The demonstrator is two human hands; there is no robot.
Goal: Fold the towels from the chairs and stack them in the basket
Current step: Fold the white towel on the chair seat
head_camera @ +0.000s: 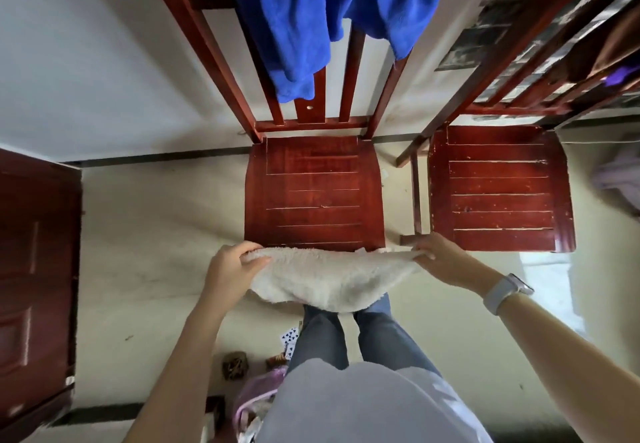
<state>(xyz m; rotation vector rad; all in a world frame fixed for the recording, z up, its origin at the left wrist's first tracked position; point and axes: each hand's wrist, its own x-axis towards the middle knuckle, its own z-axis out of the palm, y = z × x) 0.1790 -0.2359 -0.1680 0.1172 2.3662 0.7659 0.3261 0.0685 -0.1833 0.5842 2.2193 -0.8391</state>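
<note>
A white towel (pixel 329 279) hangs nearest, stretched between both hands just before the front edge of the middle chair (pixel 313 193). The left hand (pixel 230 266) at nine o'clock and the right hand (pixel 438 257) at three each pinch an end with curled fingers, likely keeping it taut to fold. At twelve o'clock a blue towel (pixel 329 9) drapes the chair back, waiting.

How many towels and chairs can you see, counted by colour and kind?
White towel, held by left hand and right hand: 1
Blue towel, draped over a chair back: 1
Red wooden chairs: 2
Total: 4
</note>
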